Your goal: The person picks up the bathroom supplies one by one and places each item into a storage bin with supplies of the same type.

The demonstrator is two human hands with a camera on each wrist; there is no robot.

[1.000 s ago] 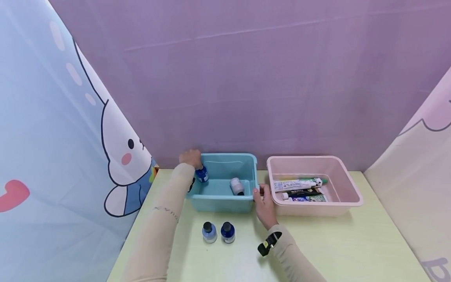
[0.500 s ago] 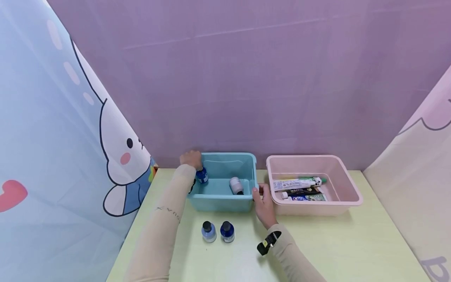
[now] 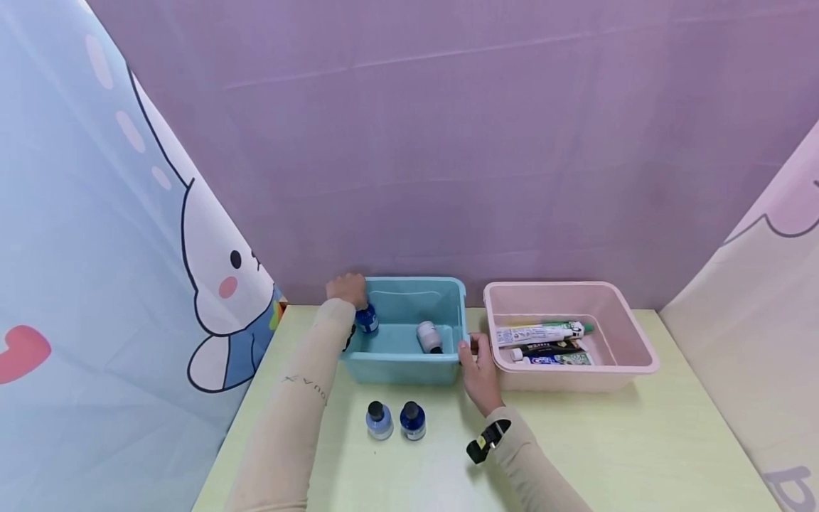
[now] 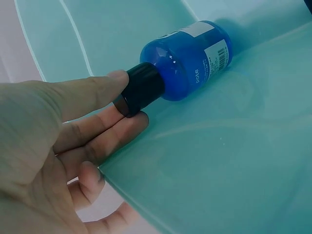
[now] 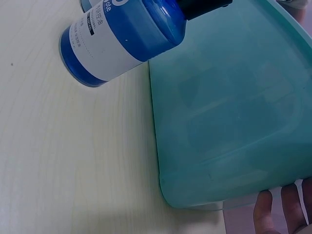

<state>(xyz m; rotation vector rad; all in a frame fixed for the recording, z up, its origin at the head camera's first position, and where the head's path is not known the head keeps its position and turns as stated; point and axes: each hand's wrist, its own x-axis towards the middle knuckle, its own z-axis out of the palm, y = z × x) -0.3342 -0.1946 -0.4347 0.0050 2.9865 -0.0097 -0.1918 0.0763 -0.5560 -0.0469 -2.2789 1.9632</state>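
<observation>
Inside the teal basket (image 3: 399, 371), at its left end, stands a blue bottle (image 3: 367, 318). My left hand (image 3: 346, 288) reaches over the left rim; in the left wrist view its thumb and fingers pinch the black cap (image 4: 144, 85) of that bottle. A pale bottle (image 3: 429, 336) with a black cap lies on the basket floor toward the right. My right hand (image 3: 481, 377) holds the basket at its front right corner, thumb at the front; in the right wrist view its fingertips (image 5: 264, 209) touch the outer side wall.
A light-blue bottle (image 3: 379, 425) and a dark-blue bottle (image 3: 413, 425) stand upright on the table in front of the basket. Close on the right is a pink basket (image 3: 569, 380) with several toothpaste tubes (image 3: 540, 334). A purple cloth (image 3: 448, 142) hangs behind.
The view has shifted very slightly. Both hands, the bottles and the baskets keep their places.
</observation>
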